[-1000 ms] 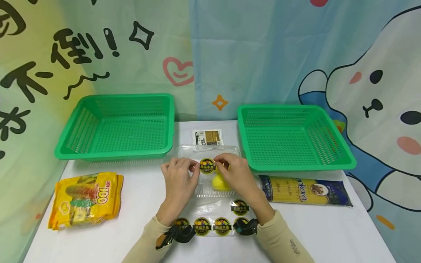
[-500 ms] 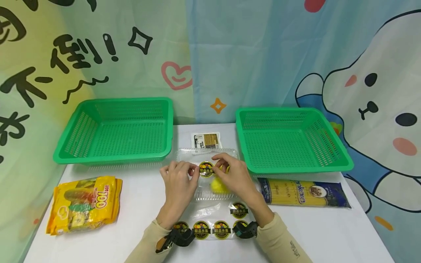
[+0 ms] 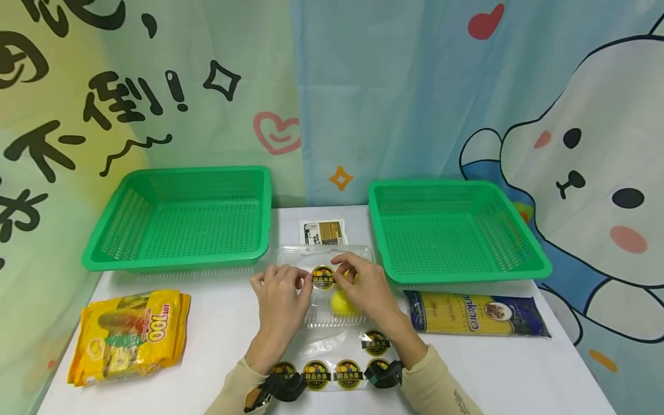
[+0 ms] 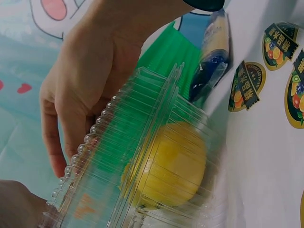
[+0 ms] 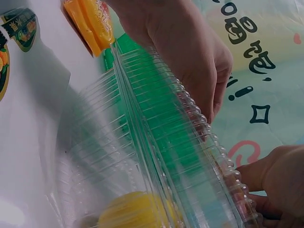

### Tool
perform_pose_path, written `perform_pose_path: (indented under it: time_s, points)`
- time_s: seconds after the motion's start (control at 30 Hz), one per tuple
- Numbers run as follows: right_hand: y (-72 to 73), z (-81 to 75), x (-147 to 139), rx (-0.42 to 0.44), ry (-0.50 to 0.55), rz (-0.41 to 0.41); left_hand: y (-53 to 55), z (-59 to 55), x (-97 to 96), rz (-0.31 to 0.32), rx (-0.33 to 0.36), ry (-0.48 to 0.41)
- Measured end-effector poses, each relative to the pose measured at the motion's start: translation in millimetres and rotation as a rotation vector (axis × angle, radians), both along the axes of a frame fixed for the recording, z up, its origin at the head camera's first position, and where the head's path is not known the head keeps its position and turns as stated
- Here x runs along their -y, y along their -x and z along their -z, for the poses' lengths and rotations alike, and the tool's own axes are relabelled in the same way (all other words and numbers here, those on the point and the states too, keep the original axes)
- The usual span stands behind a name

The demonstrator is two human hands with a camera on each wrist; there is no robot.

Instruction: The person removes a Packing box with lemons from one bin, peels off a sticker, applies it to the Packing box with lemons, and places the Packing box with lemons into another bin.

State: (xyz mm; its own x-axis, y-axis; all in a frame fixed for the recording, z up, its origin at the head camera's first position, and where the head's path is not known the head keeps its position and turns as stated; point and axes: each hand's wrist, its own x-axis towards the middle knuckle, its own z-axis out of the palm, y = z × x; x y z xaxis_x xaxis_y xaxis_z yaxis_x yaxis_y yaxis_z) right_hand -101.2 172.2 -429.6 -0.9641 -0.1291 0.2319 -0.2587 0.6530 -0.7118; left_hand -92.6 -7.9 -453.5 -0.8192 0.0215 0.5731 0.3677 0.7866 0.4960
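A clear plastic clamshell box (image 3: pixel 293 251) lies closed at the table's middle, with a yellow fruit (image 3: pixel 343 304) inside at the right, seen large through the plastic in the left wrist view. Over its lid is a round black-and-gold fruit sticker (image 3: pixel 323 278) with a band across it. My left hand (image 3: pixel 282 297) pinches the left end of that band between thumb and forefinger. At the opposite end, my right hand (image 3: pixel 370 288) holds the band by its thumb, its forefinger raised a little. Both sets of fingertips sit close over the lid, partly hidden behind its ridged edge in the wrist views.
A clear sheet with several more stickers (image 3: pixel 349 374) lies nearest me. Two green baskets (image 3: pixel 176 262) (image 3: pixel 467 279) stand at the back. A yellow snack bag (image 3: pixel 129 337) is at left, a spaghetti pack (image 3: pixel 477 314) at right, and a small flat packet (image 3: pixel 323 232) behind the box.
The whole head view has shifted, so everything sits slightly lower in it. Both hands keep their places at the sticker's ends; the right forefinger and thumb look a bit further apart.
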Motion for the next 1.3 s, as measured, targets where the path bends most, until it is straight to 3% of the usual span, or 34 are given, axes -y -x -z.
perform_pose_path:
  time_s: [0.23,0.57,0.7,0.83,0.97,1.07,1.17,1.3]
  points:
    - [-2.4,2.5,2,0.000,0.012,0.010,-1.9,3.4,0.3,-0.005,-0.007,0.021]
    - [-1.7,7.1,3,-0.106,-0.075,-0.009,-0.3,5.7,-0.3,-0.021,-0.052,0.042]
    - [-2.7,9.5,4,-0.172,-0.152,-0.007,0.1,6.4,-0.5,-0.016,-0.059,0.064]
    - [-4.9,11.7,4,-0.252,-0.292,-0.016,0.2,7.7,-0.1,-0.005,-0.073,0.134]
    - [-8.4,8.1,2,-0.263,-0.390,0.017,1.1,7.9,1.8,0.004,-0.107,0.179]
    - [-12.0,2.3,0,-0.254,-0.393,0.070,-2.5,8.6,9.6,0.013,-0.133,0.163]
    - [-12.6,-7.5,-13,-0.257,-0.324,0.138,-13.2,10.5,24.0,0.042,-0.077,0.098]
    - [-11.8,-28.2,-57,-0.202,-0.254,0.254,-32.1,18.6,42.5,0.087,0.138,-0.004]
